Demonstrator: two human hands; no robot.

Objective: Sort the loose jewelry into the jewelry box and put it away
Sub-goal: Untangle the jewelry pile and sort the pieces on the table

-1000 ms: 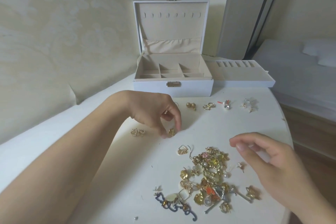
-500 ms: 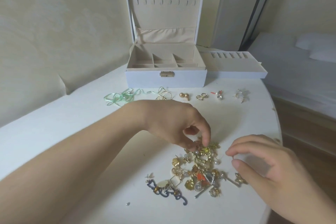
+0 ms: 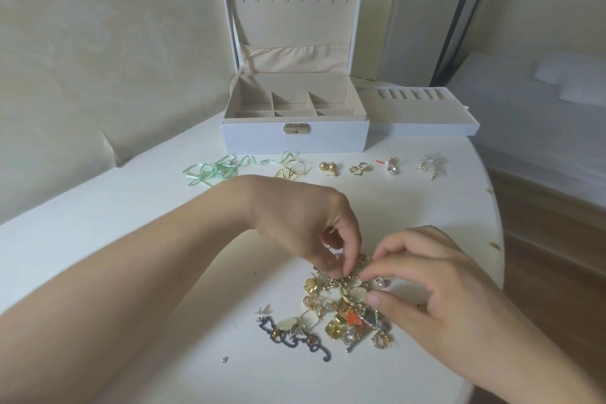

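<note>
Heap of mixed gold-toned loose jewelry (image 3: pixel 347 308) on the white round tabletop (image 3: pixel 426 207); left hand (image 3: pixel 305 223) and right hand (image 3: pixel 436 292) each pinch pieces at its far edge. Beyond, a row of sorted earring pairs (image 3: pixel 360 169), then the open white jewelry box (image 3: pixel 293 138) with its removable tray (image 3: pixel 423 115) beside it.
</note>
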